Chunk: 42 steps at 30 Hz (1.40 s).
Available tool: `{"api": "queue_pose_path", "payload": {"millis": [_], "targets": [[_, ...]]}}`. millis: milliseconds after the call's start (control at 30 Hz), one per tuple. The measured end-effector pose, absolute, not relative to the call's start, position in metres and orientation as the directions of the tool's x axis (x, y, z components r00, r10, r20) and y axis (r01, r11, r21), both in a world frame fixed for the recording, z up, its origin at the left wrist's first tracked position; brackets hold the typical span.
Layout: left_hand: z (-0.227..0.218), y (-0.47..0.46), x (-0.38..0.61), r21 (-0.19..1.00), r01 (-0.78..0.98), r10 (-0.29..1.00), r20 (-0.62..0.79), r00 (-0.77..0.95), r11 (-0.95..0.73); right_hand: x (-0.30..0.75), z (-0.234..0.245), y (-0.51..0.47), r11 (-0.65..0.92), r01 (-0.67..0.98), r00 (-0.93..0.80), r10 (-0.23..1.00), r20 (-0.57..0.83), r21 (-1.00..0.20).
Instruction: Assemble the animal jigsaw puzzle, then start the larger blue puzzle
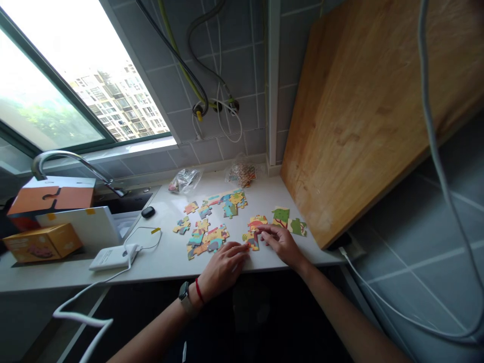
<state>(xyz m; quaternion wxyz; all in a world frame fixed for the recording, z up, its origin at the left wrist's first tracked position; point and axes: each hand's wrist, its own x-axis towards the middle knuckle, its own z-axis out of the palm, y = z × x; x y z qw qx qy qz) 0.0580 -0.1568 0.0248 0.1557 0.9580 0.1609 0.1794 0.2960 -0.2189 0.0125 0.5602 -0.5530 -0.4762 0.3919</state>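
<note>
Touching the yellow piece with close-set fingers of the left hand. Holding narrow-spaced fingers of the right hand by its right edge. Cannot tell of any grip in either. Just beyond the yellow piece, a red piece; left of it, joined pieces.

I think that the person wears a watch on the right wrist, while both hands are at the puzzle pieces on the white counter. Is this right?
Not quite: the head view shows the watch on the wrist of the left hand, not the right hand. Both hands are indeed at the puzzle pieces on the white counter.
</note>
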Motion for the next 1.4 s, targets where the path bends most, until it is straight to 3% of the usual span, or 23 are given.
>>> {"api": "queue_pose_path", "payload": {"millis": [100, 233, 300, 467, 567, 867, 1200, 1400], "targets": [[0.022, -0.159, 0.055, 0.337, 0.246, 0.365, 0.358, 0.860, -0.909, 0.286, 0.016, -0.215, 0.126, 0.203, 0.123, 0.981, 0.153, -0.971], [0.013, -0.145, 0.050, 0.369, 0.372, 0.517, 0.478, 0.710, -0.852, 0.275, 0.015, -0.214, 0.184, 0.437, 0.023, 0.976, 0.215, -0.880], [0.011, -0.131, 0.050, 0.355, 0.441, 0.564, 0.441, 0.699, -0.824, 0.276, 0.013, -0.213, 0.201, 0.534, 0.058, 0.961, 0.272, -0.821], [0.012, -0.099, 0.059, 0.314, 0.407, 0.494, 0.286, 0.821, -0.858, 0.293, 0.007, -0.210, 0.156, 0.788, 0.162, 0.881, 0.445, -0.596], [0.012, -0.089, 0.065, 0.335, 0.407, 0.503, 0.282, 0.817, -0.850, 0.303, 0.003, -0.208, 0.090, 0.891, 0.133, 0.885, 0.446, -0.445], [0.013, -0.071, 0.085, 0.275, 0.430, 0.500, 0.282, 0.819, -0.860, 0.305, -0.006, -0.209, 0.102, 0.907, 0.091, 0.900, 0.427, -0.408], [0.039, -0.043, 0.097, 0.261, 0.228, 0.272, 0.145, 0.951, -0.938, 0.304, -0.005, -0.209, 0.097, 0.908, 0.097, 0.897, 0.431, -0.407], [0.037, -0.032, 0.098, 0.296, 0.243, 0.289, 0.124, 0.949, -0.924, 0.303, -0.001, -0.210, 0.096, 0.902, 0.101, 0.901, 0.422, -0.421]]}}
